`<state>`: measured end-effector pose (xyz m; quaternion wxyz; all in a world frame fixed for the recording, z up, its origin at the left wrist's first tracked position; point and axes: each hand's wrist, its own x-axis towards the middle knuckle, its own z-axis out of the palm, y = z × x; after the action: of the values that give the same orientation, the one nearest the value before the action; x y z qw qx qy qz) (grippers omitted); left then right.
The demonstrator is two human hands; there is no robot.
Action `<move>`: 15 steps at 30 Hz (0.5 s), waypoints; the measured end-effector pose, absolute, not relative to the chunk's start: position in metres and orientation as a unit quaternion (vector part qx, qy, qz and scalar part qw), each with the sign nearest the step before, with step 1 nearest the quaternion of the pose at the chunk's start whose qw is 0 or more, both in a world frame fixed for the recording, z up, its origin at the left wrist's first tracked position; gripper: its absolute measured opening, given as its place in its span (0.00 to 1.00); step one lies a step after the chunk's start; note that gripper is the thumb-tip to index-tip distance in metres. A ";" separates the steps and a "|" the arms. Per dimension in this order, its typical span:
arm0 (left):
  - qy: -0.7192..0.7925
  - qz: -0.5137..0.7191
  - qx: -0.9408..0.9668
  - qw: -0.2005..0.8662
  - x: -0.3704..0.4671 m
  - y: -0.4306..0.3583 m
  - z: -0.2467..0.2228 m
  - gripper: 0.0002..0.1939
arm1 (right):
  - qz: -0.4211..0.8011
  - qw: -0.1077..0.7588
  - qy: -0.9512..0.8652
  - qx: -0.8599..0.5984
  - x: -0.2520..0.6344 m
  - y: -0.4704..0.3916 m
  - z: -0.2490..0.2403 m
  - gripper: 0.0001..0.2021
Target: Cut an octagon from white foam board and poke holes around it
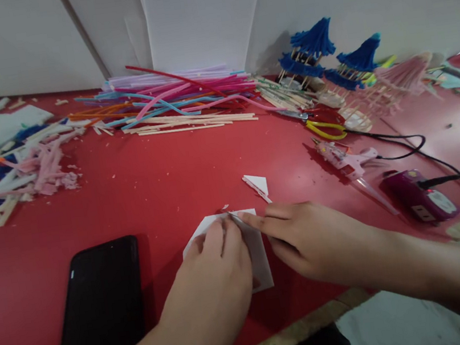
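White sheet: it [260, 257] lies on the red tabletop [148, 179], partly under the left hand.
Left hand: resting on the sheet [217, 261], fingers bent down near its far edge; whether they pinch anything is hidden.
Right hand: at the sheet's right side [308, 235], index finger stretched to the far edge, other fingers curled; I cannot tell whether it grips the thin dark sliver [231, 214] there.
White scrap: just beyond the sheet [258, 184], roughly triangular.
Phone: left of the sheet [98, 307], dark screen up.
Glue gun: right of the sheet and farther back [352, 163], pink, with a purple box [422, 198] nearer the front.
Colored sticks: well beyond the sheet [174, 91], heaped, plain sticks [196, 122] along their near side.
Yellow-handled tool: beyond the sheet, to the right [326, 130], below blue roof-like pieces [315, 47].
Scrap pile: far left of the sheet [26, 168], pink, white and blue.
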<state>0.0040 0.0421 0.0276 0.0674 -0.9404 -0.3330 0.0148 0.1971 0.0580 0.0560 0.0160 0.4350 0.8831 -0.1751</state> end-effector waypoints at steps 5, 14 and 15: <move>-0.336 0.041 -0.939 0.053 0.007 0.043 0.029 0.25 | -0.169 0.007 0.891 0.422 0.197 0.057 0.056 0.25; -0.367 -0.019 -0.927 0.074 0.006 0.038 0.028 0.24 | -0.194 0.012 0.886 0.421 0.200 0.057 0.058 0.25; -0.370 -0.021 -0.926 0.073 0.006 0.038 0.028 0.24 | -0.194 0.008 0.886 0.422 0.202 0.056 0.059 0.26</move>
<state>0.0063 0.0377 0.0281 0.0734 -0.9259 -0.3699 -0.0212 0.2020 0.0558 0.0587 0.0082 0.4216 0.8858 -0.1938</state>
